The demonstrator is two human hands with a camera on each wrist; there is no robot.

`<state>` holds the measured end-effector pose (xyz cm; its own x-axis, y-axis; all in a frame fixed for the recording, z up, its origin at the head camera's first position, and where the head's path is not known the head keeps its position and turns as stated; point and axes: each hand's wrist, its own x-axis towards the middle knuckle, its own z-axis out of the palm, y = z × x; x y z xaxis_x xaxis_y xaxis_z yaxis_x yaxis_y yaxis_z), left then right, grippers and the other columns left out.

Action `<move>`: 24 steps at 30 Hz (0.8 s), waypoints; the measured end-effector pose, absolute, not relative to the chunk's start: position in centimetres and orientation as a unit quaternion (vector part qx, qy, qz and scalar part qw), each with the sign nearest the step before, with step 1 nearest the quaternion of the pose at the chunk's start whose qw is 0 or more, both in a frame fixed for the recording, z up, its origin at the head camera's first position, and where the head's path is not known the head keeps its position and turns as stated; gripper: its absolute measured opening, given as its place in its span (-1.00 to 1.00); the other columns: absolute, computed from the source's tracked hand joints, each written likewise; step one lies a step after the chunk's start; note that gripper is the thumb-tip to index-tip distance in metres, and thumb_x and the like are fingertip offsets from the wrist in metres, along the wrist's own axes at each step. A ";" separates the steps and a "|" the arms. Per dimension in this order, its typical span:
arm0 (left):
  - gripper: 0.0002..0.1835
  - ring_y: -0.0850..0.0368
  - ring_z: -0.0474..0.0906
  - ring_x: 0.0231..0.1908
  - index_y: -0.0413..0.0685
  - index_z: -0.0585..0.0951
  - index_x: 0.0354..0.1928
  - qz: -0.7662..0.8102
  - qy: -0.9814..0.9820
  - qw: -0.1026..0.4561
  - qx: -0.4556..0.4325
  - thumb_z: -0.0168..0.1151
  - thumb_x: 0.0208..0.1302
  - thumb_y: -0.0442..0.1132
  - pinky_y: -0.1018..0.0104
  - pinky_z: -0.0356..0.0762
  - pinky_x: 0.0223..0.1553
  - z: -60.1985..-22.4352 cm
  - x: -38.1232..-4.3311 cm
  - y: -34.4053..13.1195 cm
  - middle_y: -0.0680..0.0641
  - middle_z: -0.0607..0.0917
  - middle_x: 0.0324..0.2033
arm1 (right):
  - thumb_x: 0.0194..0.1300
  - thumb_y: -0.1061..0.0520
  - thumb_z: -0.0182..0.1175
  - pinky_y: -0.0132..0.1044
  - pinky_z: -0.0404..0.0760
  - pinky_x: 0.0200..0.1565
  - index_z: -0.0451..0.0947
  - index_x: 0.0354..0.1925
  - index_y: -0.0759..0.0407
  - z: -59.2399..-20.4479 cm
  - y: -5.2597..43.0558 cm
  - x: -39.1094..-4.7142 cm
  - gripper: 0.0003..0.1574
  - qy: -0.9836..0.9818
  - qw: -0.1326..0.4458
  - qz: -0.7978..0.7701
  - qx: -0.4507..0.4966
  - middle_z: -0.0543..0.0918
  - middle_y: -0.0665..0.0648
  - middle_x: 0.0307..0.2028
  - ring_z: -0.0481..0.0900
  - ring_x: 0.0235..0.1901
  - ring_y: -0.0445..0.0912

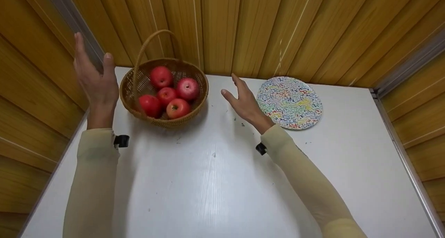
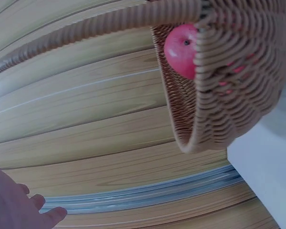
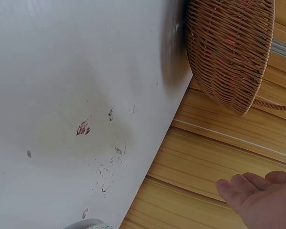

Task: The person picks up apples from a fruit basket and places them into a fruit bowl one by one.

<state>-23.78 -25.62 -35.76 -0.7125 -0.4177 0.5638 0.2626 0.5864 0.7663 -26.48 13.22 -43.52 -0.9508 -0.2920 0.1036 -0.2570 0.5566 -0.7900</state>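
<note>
Surface: white table (image 1: pixel 215 182), wood-grain finish, small dark and reddish specks near its middle.
Surroundings: wooden panel walls on 3 sides.
Item 1: wicker basket (image 1: pixel 194 109) with handle, far left, holding 5 red apples (image 1: pixel 178 108).
Item 2: multicoloured patterned plate (image 1: pixel 289 102), far right, well apart from basket.

A staged tabletop booth: white table (image 1: pixel 215 182) boxed by wood-panel walls (image 1: pixel 243 26).

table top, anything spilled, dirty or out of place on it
Nothing spilled or askew. Only small dark and reddish specks mark the white table near the wicker basket of apples.
</note>
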 end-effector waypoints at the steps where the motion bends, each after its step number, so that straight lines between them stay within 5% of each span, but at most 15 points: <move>1: -0.13 0.23 0.02 0.58 0.03 0.11 0.71 -0.454 -0.810 0.367 0.057 -0.03 0.44 0.16 0.23 -0.14 0.54 -36.0 -23.8 -25.8 0.08 0.07 0.68 | 0.59 -0.41 -0.01 0.12 0.11 0.56 -0.12 0.73 0.12 -43.6 13.1 -26.4 0.10 0.882 0.023 -0.445 -0.155 0.08 0.21 0.66 0.07 0.62 0.10; 15: -0.10 0.12 0.03 0.60 0.15 0.00 0.73 -0.436 -0.856 0.260 0.097 0.18 0.48 -0.02 0.17 -0.05 0.57 -40.0 -24.3 -27.6 0.08 0.13 0.65 | 0.60 -0.39 0.02 0.04 0.17 0.55 -0.03 0.71 0.15 -45.1 11.4 -26.1 0.06 0.873 0.011 -0.462 -0.155 0.16 0.23 0.63 0.17 0.58 0.08; 24: -0.07 -0.10 -0.01 0.62 0.02 -0.08 0.74 -0.407 -0.891 0.177 0.098 0.20 0.54 -0.02 -0.08 -0.01 0.59 -42.5 -24.7 -28.7 -0.10 0.07 0.67 | 0.60 -0.36 0.03 0.04 0.24 0.52 0.05 0.68 0.20 -45.6 10.1 -25.9 0.03 0.873 -0.011 -0.459 -0.164 0.26 0.26 0.58 0.25 0.54 0.09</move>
